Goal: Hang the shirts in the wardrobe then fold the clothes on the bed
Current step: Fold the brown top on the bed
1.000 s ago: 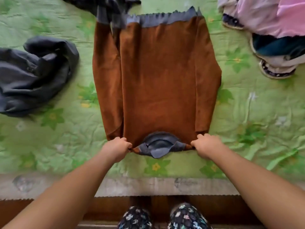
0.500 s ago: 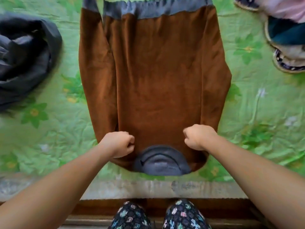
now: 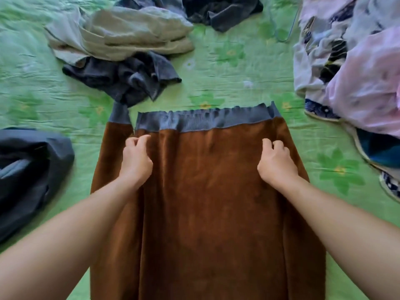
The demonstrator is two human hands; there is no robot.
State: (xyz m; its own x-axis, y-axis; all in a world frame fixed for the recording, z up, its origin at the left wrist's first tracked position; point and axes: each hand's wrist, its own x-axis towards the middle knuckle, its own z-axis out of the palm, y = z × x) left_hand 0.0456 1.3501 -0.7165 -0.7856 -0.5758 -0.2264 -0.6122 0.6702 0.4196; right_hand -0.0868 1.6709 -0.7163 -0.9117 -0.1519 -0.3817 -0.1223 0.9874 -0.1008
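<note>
Brown sweater (image 3: 207, 202) lies flat on bed (image 3: 238, 83), long axis running straight away from person, grey hem (image 3: 203, 123) at far end just beyond left hand (image 3: 136, 159) and right hand (image 3: 277, 163), each grip curled and pinching the cloth, both equally near.

A wrinkled green sheet (image 3: 227, 87) printed with darker green, yellow-centred flowers spreads across the frame, with a rumpled heap of pale pink and dark-patterned bedding (image 3: 368, 83) with a navy border along its right edge and a thin wire loop (image 3: 282, 40) just beside the heap.
</note>
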